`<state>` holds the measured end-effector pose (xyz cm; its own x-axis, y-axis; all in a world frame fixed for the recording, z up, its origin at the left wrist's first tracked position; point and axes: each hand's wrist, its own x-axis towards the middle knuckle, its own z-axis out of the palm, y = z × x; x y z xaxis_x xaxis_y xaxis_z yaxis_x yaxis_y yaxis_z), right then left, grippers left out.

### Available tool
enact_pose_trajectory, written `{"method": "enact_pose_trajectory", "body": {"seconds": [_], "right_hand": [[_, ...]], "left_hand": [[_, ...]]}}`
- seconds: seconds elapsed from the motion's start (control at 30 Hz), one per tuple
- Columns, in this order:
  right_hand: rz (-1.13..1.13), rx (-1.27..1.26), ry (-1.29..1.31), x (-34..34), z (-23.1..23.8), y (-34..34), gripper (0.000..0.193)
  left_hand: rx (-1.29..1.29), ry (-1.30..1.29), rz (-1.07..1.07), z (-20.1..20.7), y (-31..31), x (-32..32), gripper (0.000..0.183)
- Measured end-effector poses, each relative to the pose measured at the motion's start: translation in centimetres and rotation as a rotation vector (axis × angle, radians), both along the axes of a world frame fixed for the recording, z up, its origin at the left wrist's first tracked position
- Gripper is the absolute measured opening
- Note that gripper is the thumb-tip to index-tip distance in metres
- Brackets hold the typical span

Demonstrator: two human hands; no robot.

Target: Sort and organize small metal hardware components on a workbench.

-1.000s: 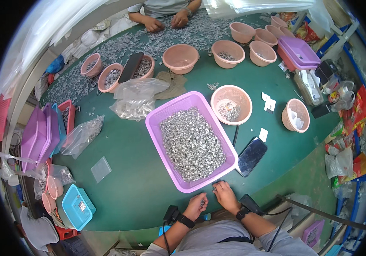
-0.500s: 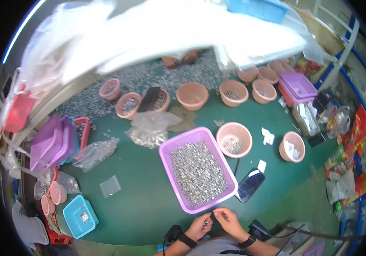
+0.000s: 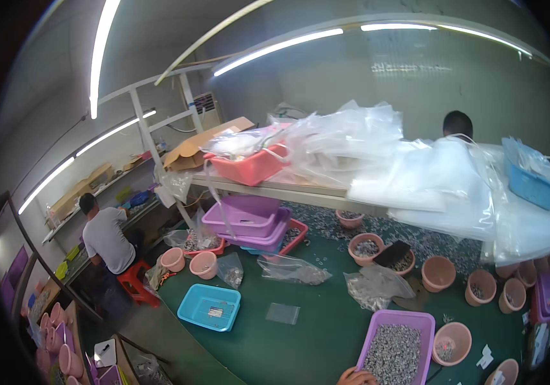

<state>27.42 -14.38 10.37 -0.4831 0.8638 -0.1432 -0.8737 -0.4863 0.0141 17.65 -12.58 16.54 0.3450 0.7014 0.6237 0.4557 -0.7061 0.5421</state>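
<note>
At the lower edge, my left hand (image 3: 355, 377) shows only in part, against the near left side of a purple basin (image 3: 366, 340). Its fingers look curled together, and what they hold, if anything, cannot be made out. A heap of small silvery metal parts (image 3: 393, 354) fills that basin. Out of the picture is my right hand. Close to the basin's right side stands a pink bowl (image 3: 459, 330) with a few small parts in it. A clear bag of metal parts (image 3: 374, 287) lies just beyond the basin.
A blue tray (image 3: 188, 308) and a flat clear bag (image 3: 282, 313) lie to the left on the green table (image 3: 255, 346). Stacked purple basins (image 3: 243, 218) stand under a shelf piled with plastic bags (image 3: 352, 141). Another person (image 3: 108, 234) sits on a red stool at far left.
The view has swung up and to the left, bringing the shelf and room into sight. My right hand has left the picture; my left hand shows only at the lower edge.
</note>
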Motion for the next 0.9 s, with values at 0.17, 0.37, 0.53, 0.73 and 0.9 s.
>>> {"method": "enact_pose_trajectory", "body": {"seconds": [0.17,0.37,0.53,0.73,0.9], "right_hand": [[0.112,-0.446,-0.186,-0.9,3.5,2.9,0.034],[0.054,-0.471,-0.521,0.4,1.7,1.0,0.037],[-0.150,-0.442,-0.577,-2.9,3.4,-0.6,0.037],[-0.237,-0.464,-0.535,-6.1,3.8,-0.7,0.040],[-0.248,-0.532,-0.532,-7.5,5.0,0.1,0.040]], "left_hand": [[0.308,0.020,0.146,7.1,7.3,-11.8,0.013],[0.185,-0.331,0.458,23.5,22.3,-29.5,0.018],[0.303,-0.141,0.571,30.7,34.3,-36.4,0.028],[0.218,0.324,0.750,29.1,42.4,-38.1,0.020],[0.177,0.116,0.631,29.8,42.7,-37.8,0.016]]}}
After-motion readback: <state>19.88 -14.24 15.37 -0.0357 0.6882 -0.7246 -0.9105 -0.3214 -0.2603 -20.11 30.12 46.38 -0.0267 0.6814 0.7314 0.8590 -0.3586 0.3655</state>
